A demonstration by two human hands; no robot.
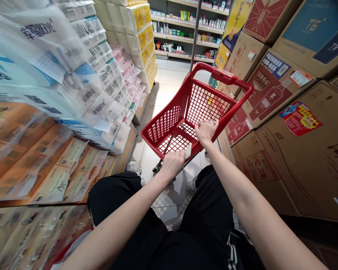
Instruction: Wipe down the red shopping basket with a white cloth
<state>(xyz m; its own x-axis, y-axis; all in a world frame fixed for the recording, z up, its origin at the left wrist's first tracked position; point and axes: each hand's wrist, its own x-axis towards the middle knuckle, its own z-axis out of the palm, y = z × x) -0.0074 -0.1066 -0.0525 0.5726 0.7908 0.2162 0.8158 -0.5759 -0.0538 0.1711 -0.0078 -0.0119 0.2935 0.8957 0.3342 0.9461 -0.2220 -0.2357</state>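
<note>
A red plastic shopping basket on wheels stands on the tiled aisle floor in front of me, its handle raised at the far end. My left hand is closed over the basket's near rim and pinches a small white piece, perhaps paper. My right hand rests inside the basket near its right wall, fingers bent down against the mesh. What it holds, if anything, is hidden. The basket looks otherwise empty.
Stacked packs of tissue and toilet paper line the left side. Large cardboard cartons wall the right. Shelves of bottles stand at the far end. My black trousers and shoes are below.
</note>
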